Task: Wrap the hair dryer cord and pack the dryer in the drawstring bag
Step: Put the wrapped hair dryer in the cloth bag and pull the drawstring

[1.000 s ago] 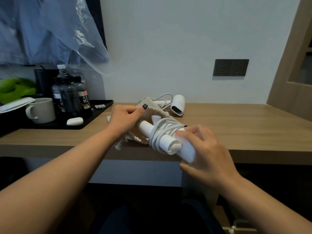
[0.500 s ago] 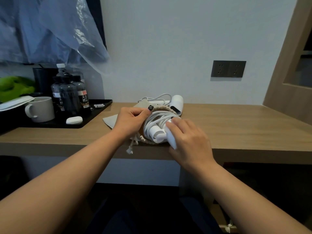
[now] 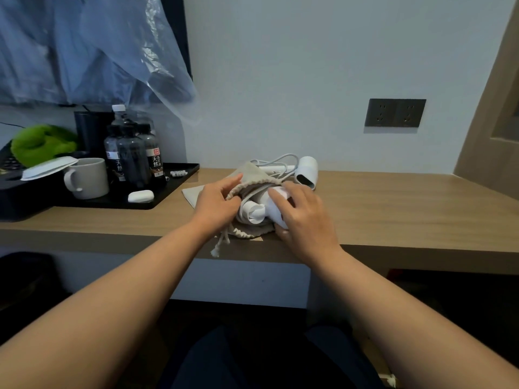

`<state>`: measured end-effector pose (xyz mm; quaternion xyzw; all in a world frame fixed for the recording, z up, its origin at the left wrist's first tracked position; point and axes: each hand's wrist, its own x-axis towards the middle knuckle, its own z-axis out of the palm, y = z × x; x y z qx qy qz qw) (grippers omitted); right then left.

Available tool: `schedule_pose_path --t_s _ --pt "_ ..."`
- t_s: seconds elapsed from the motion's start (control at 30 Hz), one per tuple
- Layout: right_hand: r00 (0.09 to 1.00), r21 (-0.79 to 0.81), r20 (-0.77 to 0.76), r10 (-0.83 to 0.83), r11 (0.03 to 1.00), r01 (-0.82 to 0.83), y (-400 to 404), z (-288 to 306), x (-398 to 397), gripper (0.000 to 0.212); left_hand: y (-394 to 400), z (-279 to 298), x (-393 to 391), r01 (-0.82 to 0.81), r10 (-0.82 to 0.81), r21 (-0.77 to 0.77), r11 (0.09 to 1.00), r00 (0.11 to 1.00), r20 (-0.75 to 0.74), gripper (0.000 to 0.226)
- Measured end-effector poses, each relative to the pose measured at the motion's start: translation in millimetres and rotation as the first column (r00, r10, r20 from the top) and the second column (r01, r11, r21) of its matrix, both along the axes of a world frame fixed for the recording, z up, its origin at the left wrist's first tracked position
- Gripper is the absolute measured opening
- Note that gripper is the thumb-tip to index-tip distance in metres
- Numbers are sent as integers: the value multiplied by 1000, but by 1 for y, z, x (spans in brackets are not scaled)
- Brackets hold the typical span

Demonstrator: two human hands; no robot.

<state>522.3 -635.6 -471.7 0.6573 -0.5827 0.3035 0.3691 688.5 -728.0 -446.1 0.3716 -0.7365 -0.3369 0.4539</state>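
Wooden tabletop [image 3: 393, 209] against a pale wall, outlet [image 3: 395, 112] at 2 o'clock, tray [image 3: 179, 189] at 9. My left hand [image 3: 217, 204] pinches the drawstring bag [image 3: 252, 179] rim dead center; my right hand [image 3: 304, 217] wraps the half-buried hair dryer [image 3: 269, 209]. Cord's mostly hidden.
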Motion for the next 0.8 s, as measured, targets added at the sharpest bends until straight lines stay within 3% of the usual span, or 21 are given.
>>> schedule_pose_path --t_s 0.07,0.17,0.3,0.37,0.53,0.6,0.8 --pt "980 2 197 -9 1000 8 5 -5 -1 70 -2 0 -1 -16 16 -15 1000 1000 18 68" --pt "848 86 531 -5 995 -48 16 -15 -1 83 -6 4 -3 3 -3 4 1000 1000 31 68" --pt "682 14 726 85 990 -138 29 -12 1 79 -11 21 -15 -17 21 -96 995 999 34 42" --pt "640 -22 759 118 987 -156 29 -8 0 79 -15 29 -24 -21 33 -156 988 997 76 37" --pt "690 -58 703 171 981 -184 18 -9 2 67 -29 42 -50 44 20 -192 980 948 319 19" --pt "673 -102 712 201 977 -185 13 -14 1 66 -35 38 -57 81 -31 -170 982 959 282 17" --pt "638 -138 740 214 976 -168 -2 -23 0 65 -31 29 -63 168 -170 -94 981 985 -9 9"
